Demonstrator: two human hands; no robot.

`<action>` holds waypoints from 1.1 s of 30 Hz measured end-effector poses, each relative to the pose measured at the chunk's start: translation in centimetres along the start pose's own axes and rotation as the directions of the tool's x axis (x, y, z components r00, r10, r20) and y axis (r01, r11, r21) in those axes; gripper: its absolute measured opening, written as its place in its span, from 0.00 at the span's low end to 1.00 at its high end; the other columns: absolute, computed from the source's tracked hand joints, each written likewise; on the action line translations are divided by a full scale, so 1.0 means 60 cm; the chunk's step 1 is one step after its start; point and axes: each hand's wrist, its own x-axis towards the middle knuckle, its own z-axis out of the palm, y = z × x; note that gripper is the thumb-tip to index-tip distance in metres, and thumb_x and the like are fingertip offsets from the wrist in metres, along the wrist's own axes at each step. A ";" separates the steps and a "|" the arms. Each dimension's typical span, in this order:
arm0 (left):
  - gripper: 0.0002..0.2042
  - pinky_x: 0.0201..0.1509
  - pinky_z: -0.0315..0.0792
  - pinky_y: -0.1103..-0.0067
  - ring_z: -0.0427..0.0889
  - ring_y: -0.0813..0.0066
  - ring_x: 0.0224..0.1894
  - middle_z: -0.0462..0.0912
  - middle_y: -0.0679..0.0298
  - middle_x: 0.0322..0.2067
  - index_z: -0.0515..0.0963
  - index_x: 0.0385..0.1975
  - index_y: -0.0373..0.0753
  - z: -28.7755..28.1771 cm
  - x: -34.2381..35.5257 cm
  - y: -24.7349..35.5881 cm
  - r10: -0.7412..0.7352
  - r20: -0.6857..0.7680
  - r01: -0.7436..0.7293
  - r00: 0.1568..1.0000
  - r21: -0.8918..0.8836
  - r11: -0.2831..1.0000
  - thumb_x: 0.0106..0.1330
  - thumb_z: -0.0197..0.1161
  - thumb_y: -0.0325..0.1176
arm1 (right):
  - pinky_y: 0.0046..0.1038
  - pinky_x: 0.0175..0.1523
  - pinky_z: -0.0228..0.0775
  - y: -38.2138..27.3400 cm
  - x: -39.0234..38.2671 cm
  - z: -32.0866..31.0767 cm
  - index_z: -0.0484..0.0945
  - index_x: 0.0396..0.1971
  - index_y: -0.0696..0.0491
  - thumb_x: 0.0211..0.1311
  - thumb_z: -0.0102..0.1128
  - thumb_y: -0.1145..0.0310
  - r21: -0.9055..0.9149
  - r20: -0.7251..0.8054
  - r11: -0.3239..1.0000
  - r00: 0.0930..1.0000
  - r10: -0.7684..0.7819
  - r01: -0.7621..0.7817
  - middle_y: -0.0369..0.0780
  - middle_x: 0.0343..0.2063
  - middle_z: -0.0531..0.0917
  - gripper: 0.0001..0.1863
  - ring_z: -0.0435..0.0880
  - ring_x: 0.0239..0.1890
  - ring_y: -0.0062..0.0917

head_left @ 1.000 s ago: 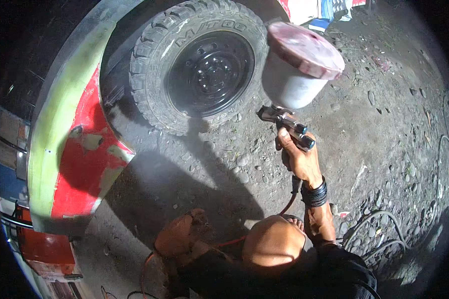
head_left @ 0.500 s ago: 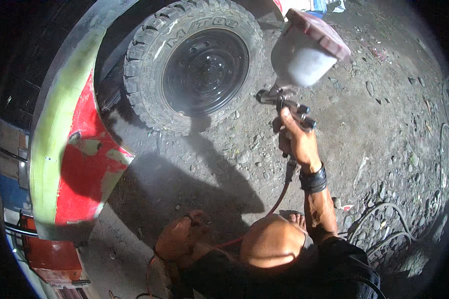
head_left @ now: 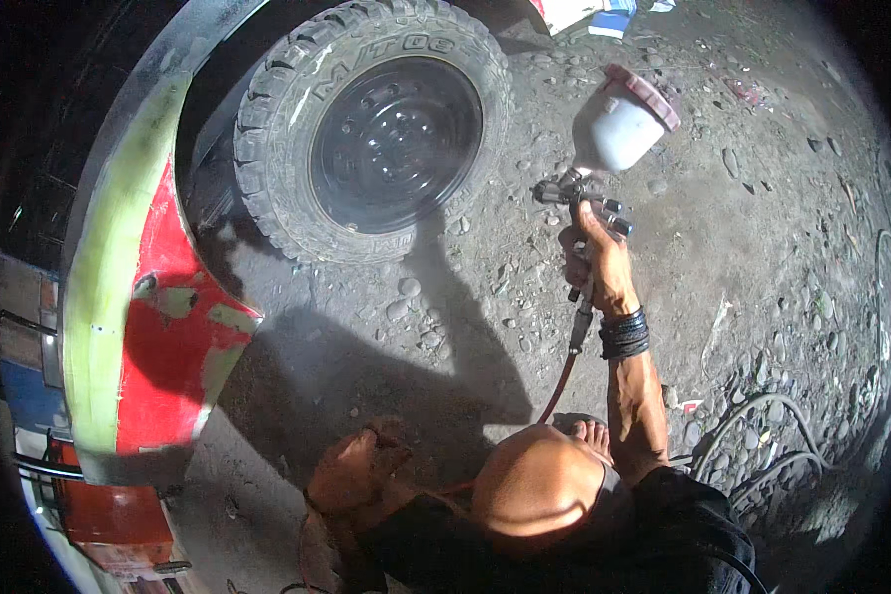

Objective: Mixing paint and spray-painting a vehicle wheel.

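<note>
My right hand (head_left: 606, 259) grips a gravity-feed spray gun (head_left: 569, 188), its thumb over the back of the gun. The gun's white paint cup (head_left: 618, 131) has a pinkish-red lid and leans to the right. A reddish air hose (head_left: 567, 381) runs down from the handle toward my knee (head_left: 536, 485). What seems to be my left hand (head_left: 344, 473) sits low, left of the knee, partly in shadow; its fingers are unclear. At the left stands a curved vehicle body panel (head_left: 173, 337), patched in red, pale green and grey. The spray gun's nozzle points left, apart from the panel.
A chunky off-road tire (head_left: 267, 158) with a black wheel (head_left: 398, 144) stands beside the panel. Gravelly ground (head_left: 742, 247) spreads to the right, with a grey hose (head_left: 762, 401) looped there. An orange-red box-like part (head_left: 119, 525) lies at lower left.
My right hand and the spray gun have moved slightly right and down, and the cup appears smaller. The tire and wheel sit slightly farther left in view.
</note>
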 end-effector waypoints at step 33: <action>0.26 0.55 0.78 0.63 0.85 0.52 0.51 0.84 0.48 0.49 0.71 0.64 0.38 -0.017 0.006 0.045 -0.143 -0.032 0.141 0.989 -0.059 0.988 0.73 0.62 0.48 | 0.19 0.17 0.57 0.000 0.014 -0.006 0.80 0.47 0.50 0.70 0.64 0.47 -0.054 -0.093 0.979 0.975 -0.201 0.196 0.33 0.23 0.79 0.21 0.67 0.13 0.12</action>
